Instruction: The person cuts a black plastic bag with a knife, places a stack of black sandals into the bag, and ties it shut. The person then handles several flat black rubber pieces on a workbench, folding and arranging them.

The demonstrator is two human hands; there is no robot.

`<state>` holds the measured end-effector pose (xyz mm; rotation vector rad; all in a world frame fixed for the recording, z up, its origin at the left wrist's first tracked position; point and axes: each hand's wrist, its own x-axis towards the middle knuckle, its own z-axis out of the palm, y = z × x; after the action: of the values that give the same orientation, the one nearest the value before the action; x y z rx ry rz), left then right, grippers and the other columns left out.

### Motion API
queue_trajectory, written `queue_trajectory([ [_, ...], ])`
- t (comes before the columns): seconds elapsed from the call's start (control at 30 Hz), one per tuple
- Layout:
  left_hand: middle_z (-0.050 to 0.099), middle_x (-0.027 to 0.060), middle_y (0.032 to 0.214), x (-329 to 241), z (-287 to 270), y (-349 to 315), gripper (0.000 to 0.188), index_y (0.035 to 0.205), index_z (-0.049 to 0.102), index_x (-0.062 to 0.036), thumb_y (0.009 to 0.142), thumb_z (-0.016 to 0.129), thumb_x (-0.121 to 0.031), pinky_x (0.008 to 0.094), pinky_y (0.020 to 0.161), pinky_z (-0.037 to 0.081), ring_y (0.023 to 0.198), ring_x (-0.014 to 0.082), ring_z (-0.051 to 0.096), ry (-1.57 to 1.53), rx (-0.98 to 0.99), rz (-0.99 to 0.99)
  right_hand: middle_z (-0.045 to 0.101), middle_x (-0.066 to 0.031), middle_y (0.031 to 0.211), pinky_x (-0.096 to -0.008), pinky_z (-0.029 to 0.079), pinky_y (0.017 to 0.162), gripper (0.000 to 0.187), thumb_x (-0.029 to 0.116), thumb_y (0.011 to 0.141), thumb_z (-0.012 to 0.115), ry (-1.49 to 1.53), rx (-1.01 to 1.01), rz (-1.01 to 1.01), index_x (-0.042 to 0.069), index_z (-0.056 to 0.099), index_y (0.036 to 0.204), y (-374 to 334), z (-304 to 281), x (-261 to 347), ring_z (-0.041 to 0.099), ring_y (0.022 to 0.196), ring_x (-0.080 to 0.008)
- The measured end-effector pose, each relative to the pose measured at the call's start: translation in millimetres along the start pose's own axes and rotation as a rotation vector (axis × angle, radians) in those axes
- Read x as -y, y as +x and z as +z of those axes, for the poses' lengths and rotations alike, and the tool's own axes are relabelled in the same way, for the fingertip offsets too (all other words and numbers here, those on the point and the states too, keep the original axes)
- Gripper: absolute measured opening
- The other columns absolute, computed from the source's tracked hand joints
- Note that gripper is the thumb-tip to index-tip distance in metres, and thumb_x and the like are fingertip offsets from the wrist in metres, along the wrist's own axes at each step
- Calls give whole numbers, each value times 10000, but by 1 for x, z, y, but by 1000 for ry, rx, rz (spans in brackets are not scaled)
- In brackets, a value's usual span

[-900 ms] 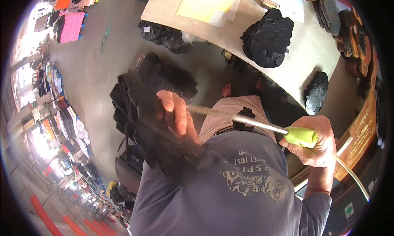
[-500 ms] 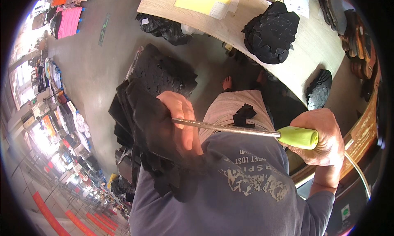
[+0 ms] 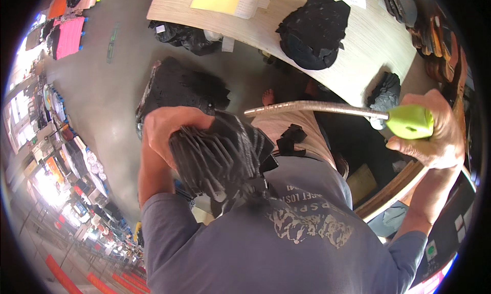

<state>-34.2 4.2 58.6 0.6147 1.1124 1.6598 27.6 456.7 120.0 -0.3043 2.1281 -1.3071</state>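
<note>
Head view: the black stack [image 3: 216, 161], at eight o'clock, has turned edges-up, presumably baring its layers to the rod [image 3: 317, 106], fingers of the left hand [image 3: 168, 124] clamping it, those of the right hand [image 3: 444, 135] gripping the green handle [image 3: 410, 121].

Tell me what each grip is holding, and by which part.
The right grip holds a metal-rod tool by its green handle. The left grip holds a bundle of black pieces by its upper-left side in the picture.
</note>
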Motion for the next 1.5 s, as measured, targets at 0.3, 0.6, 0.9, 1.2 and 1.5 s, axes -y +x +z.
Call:
queue_trajectory([
  [0.3,731,228,1096,17,-3,60,874,1355,579,60,652,976,-273,422,823,572,1012,416,724,485,557,-334,697,-46,795,-335,472,646,474,212,619,1019,-55,233,515,48,758,979,6,-23,21,633,702,-173],
  [0.6,724,203,1048,15,20,58,799,1360,579,10,680,917,-239,436,797,577,982,415,714,597,493,-424,735,-67,861,-330,508,675,446,160,667,988,-273,310,634,51,772,1043,24,-17,39,666,744,-201],
  [0.9,717,173,1010,16,26,50,723,1315,607,-26,680,895,-221,446,766,569,947,415,708,576,375,-320,739,-80,816,-336,509,691,454,230,686,995,-88,354,455,37,783,1038,11,-18,17,663,717,-194],
  [1.2,698,178,911,25,11,53,631,1150,634,16,645,925,-223,429,728,549,835,400,708,637,413,-347,709,-33,786,-352,471,700,428,312,684,988,-44,140,589,89,800,998,-29,8,4,599,708,-204],
  [1.5,712,190,942,35,-7,71,811,1158,633,50,533,1020,-293,413,743,544,859,392,719,632,526,-373,671,-22,658,-265,468,514,309,157,801,942,212,2,483,4,734,970,-82,42,-15,624,539,-101],
])
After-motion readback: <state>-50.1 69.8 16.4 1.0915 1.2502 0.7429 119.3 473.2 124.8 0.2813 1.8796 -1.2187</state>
